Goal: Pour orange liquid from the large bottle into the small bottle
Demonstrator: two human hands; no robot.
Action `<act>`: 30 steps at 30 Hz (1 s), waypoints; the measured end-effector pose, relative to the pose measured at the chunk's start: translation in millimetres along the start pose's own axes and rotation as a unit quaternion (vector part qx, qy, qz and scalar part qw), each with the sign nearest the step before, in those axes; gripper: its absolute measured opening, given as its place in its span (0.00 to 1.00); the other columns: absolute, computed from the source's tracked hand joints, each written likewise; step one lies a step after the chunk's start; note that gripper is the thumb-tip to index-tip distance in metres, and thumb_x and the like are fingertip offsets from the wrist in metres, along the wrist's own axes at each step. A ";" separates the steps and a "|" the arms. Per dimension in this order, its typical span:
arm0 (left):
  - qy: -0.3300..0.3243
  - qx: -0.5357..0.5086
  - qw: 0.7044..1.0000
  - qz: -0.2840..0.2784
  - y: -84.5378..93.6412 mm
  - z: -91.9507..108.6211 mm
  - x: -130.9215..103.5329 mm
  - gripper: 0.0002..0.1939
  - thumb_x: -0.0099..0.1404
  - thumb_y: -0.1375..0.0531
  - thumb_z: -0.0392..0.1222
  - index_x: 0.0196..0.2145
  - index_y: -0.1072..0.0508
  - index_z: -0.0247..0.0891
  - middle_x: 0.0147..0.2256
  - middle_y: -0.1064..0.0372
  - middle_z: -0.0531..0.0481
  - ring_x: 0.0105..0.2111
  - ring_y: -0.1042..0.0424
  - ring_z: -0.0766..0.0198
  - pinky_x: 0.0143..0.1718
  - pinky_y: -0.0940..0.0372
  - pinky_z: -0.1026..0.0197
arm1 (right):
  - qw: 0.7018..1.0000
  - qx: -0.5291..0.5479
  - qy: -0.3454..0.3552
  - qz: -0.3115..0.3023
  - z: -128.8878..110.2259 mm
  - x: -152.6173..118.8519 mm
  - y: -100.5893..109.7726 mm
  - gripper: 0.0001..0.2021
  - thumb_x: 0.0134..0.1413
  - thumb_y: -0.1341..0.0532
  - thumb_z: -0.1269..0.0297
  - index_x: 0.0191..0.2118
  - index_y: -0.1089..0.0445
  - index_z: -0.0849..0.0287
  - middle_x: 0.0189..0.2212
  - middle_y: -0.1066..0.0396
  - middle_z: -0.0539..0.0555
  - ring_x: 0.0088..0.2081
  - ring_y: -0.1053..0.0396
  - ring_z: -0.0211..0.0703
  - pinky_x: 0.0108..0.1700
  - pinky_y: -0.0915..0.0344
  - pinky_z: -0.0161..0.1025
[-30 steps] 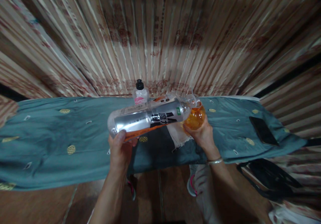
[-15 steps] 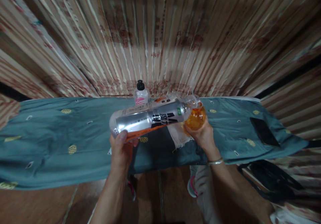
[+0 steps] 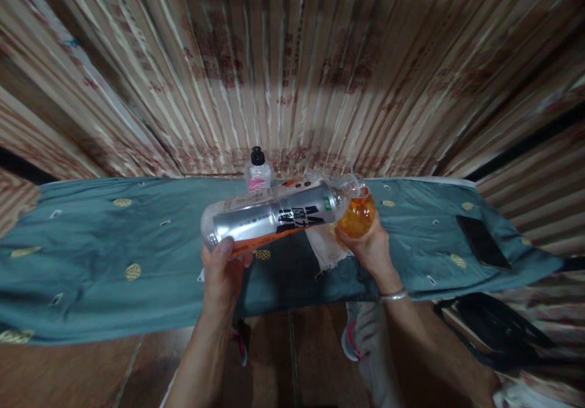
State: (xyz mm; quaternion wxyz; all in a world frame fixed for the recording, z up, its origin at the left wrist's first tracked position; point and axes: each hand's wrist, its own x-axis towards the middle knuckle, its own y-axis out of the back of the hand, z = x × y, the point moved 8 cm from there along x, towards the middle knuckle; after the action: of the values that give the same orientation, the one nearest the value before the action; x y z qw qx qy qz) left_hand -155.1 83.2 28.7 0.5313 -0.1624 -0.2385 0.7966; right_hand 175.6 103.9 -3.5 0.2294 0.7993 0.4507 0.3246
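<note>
My left hand (image 3: 225, 268) is closed round the base end of a large clear plastic bottle (image 3: 269, 216) with a silver, black and orange label. The bottle lies tilted nearly level in the air, its neck pointing right. At its mouth, my right hand (image 3: 368, 243) grips a small rounded container (image 3: 357, 216) holding orange liquid. The bottle's neck overlaps this container's top, so I cannot tell whether they touch. Below them a whitish cloth (image 3: 325, 253) lies on the table, partly covered by the bottle and my right hand.
A clear bottle with a black cap (image 3: 258, 170) stands at the table's back. A dark phone (image 3: 482, 242) lies on the right of the green tablecloth (image 3: 91, 243). A black bag (image 3: 498, 329) sits lower right. Striped curtains (image 3: 283, 61) hang behind the table.
Almost nothing differs. Both hands keep their holds on the bottle and the container, and the whole view has shifted very slightly.
</note>
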 end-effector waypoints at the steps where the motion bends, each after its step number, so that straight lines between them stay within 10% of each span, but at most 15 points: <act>1: -0.001 0.000 1.000 0.004 0.3 0.0 -0.2 0.30 0.41 0.26 0.56 0.38 0.23 0.36 0.20 0.30 0.53 0.16 0.34 0.66 0.13 0.44 0.68 | 1.000 -0.002 -0.001 0.001 0.0 -0.1 0.1 0.44 0.36 0.30 0.48 0.61 0.38 0.61 0.52 0.23 0.65 0.50 0.23 0.63 0.49 0.26 0.53; 30: -0.017 0.002 1.000 -0.015 2.5 0.1 1.2 0.29 0.44 0.26 0.56 0.41 0.23 0.39 0.23 0.29 0.53 0.17 0.33 0.66 0.13 0.45 0.68 | 1.000 0.005 0.006 0.000 -3.4 0.0 0.4 0.45 0.37 0.30 0.49 0.62 0.39 0.64 0.52 0.24 0.66 0.50 0.23 0.62 0.51 0.27 0.53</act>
State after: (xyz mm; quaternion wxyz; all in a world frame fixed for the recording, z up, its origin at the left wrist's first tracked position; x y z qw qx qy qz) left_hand -157.5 83.5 27.3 0.5392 -0.1441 -0.2479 0.7919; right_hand 173.4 104.0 -0.9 0.2222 0.7986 0.4535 0.3274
